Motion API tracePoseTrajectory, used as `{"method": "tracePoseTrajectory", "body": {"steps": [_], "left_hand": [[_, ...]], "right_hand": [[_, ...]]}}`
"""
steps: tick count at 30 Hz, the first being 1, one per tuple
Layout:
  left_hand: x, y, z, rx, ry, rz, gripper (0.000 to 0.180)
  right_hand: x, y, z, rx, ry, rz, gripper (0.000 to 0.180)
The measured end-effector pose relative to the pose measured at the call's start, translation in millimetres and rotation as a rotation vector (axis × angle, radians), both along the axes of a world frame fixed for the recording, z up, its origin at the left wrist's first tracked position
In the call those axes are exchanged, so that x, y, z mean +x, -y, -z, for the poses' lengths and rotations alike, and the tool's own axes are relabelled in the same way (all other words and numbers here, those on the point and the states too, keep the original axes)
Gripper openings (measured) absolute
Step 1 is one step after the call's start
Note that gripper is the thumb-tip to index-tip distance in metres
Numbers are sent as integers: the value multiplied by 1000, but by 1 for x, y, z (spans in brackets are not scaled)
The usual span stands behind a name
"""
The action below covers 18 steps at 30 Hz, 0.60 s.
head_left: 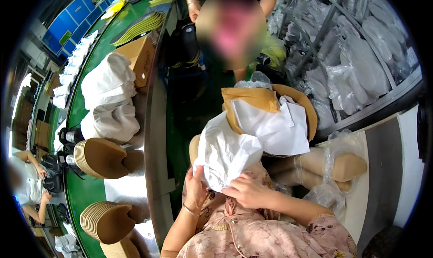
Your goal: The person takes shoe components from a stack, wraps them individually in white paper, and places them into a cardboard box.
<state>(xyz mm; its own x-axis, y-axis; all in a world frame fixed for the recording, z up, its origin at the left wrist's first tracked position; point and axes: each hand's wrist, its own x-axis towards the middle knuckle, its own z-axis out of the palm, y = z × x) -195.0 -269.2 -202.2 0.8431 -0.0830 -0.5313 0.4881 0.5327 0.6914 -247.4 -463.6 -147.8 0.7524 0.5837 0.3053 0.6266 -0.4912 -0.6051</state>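
Note:
A crumpled sheet of white paper (228,145) lies bunched up over my lap. My left hand (195,189) grips its near left edge, thumb against the paper. My right hand (247,190) pinches the near right edge with bent fingers. Just beyond the bunched sheet, flatter white paper (275,127) rests in an open brown carton (252,95). Part of the carton is covered by the paper, so its inside is mostly hidden.
On the metal ledge at left stand stacks of curved brown cardboard pieces (101,158), white paper bundles (108,80) and a cardboard box (142,62). A green conveyor belt (92,186) runs alongside. Plastic-wrapped pale shoe forms (354,77) fill a rack at right. Another person (266,1) sits ahead.

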Motion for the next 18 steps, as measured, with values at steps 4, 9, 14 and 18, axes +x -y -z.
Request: {"method": "tracePoseTrajectory", "body": {"steps": [4,9,14,18], "left_hand": [[8,-12,-15,-12,-76,-38,34],[21,-26,-7,-103,33,-128,36],[28,-49,2,-13,91,-68,38],[33,-52,-10,-205,45,-2,37]], "right_hand": [[-17,6,-8,-45,12,216,36],[-27,2,-23,-20,-122,111,32],[3,15,-40,258,-516,-102,12],[65,49,-25,526,-705,493,36]]}}
